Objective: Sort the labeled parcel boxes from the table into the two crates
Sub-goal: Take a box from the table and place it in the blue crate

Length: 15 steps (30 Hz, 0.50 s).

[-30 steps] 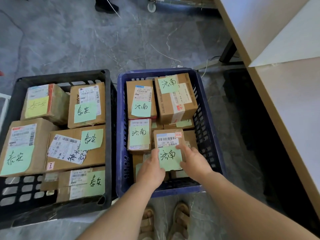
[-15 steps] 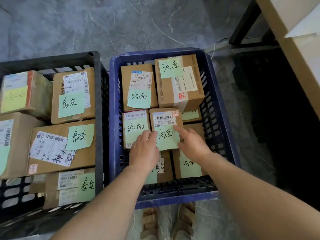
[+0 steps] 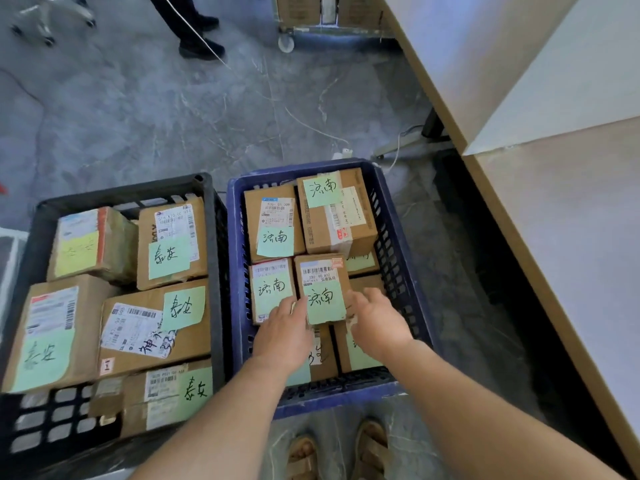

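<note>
A small box point(image 3: 322, 271) is held in the middle of the blue crate point(image 3: 236, 244), among other boxes.
Its left edge is touched by the left hand point(image 3: 280, 336) and its right edge by the right hand point(image 3: 377, 323). The fingers of both are stretched out, and the hands are kept apart by the box. A green note point(image 3: 325, 303) is stuck on its top. The black crate point(image 3: 121, 194) is set just beside, on the left.

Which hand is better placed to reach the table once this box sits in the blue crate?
Right, probably. The right hand touches the box on its table side, and the table lies right of the blue crate; the left hand is farther.
</note>
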Tool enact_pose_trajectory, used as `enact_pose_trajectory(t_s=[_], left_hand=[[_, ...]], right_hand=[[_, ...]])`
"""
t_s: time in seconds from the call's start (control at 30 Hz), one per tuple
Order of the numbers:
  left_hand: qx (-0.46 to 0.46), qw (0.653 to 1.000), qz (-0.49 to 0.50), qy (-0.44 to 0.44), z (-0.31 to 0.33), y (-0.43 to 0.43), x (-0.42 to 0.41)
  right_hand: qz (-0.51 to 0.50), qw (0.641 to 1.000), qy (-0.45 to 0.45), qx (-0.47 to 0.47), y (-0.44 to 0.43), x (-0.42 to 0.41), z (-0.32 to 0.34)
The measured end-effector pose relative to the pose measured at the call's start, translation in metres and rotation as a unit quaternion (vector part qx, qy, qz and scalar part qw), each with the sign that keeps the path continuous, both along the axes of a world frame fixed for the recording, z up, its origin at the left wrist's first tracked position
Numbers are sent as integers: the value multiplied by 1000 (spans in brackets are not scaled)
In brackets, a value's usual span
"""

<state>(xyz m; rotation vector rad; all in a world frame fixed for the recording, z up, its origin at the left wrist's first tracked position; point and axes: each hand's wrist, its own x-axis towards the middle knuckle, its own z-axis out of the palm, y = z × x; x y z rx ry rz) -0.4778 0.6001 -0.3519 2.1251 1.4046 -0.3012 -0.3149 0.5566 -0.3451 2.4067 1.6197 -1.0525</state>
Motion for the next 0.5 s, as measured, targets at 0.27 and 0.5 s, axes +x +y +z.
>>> enact_pose_trajectory(t_s=[0.27, 0.5], left_hand=[[28, 995, -96, 8, 89, -42, 19], [134, 969, -208, -14, 160, -59, 61]], right_hand=[[-86, 994, -59, 44, -59, 0, 92], [-129, 974, -156, 99, -119, 24, 170]])
